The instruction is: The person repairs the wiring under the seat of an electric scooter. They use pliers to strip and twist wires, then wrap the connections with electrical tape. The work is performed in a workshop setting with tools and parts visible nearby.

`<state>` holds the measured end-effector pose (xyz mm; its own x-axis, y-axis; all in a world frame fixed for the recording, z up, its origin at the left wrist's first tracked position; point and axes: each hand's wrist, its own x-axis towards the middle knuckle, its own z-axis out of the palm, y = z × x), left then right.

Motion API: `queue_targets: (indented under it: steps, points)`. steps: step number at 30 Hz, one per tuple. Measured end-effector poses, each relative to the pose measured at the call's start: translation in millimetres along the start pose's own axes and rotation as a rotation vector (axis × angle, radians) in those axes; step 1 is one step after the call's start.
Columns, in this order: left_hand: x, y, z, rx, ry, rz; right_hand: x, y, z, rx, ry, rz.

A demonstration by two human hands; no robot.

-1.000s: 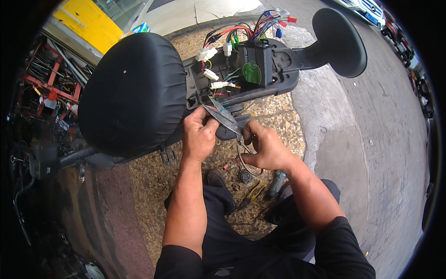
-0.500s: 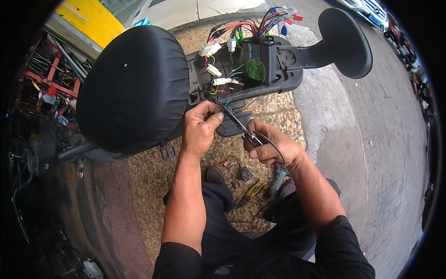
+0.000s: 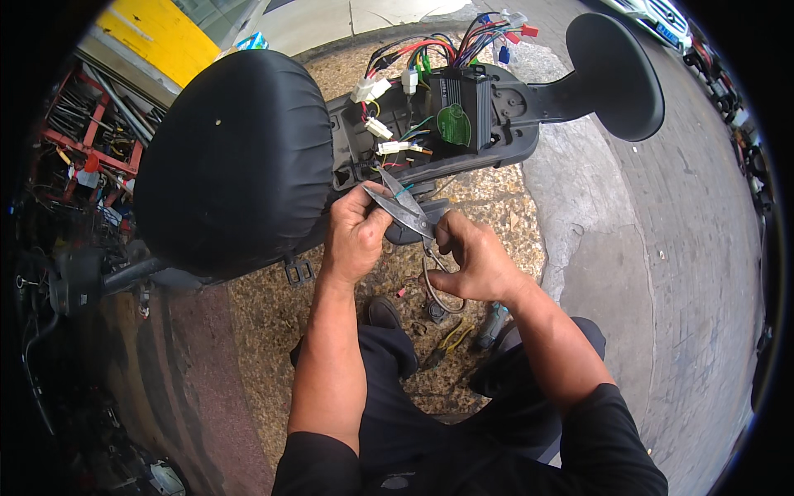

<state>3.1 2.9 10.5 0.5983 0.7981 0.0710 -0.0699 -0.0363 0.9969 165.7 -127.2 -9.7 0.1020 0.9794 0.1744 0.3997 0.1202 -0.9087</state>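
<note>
My right hand (image 3: 471, 260) grips the handles of large metal scissors (image 3: 409, 215), whose blades are spread apart. My left hand (image 3: 356, 236) pinches at the thin wires (image 3: 401, 190) beside the blades; its fingertips are partly hidden. Above them is a black scooter tray (image 3: 510, 103) holding a finned controller (image 3: 471, 91) with a green label, white connectors (image 3: 378, 128) and looped coloured wires. A padded black seat (image 3: 227, 161) sits left of my left hand.
A black backrest (image 3: 620, 74) juts to the right. A small fan (image 3: 435, 312), yellow pliers (image 3: 447, 343) and a teal-grey power tool (image 3: 493, 322) lie between my feet. Red racks of tools (image 3: 91, 128) stand at left. A white car (image 3: 653, 16) is at upper right.
The scissors looked turned edge-on and closed half a second ago; now their blades face me, spread apart, as they were one second ago. My right hand's fingers have shifted with the handles.
</note>
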Motion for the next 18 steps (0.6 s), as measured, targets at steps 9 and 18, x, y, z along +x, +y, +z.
queue_targets:
  steps: [9, 18]
  points:
    - [4, 4, -2, -0.069, -0.025, -0.036, 5, 12, 0, 0.761, -0.207, 0.166]
    - [6, -3, -9, -0.117, -0.043, -0.059, 5, 6, -15, 1.086, -0.35, 0.439]
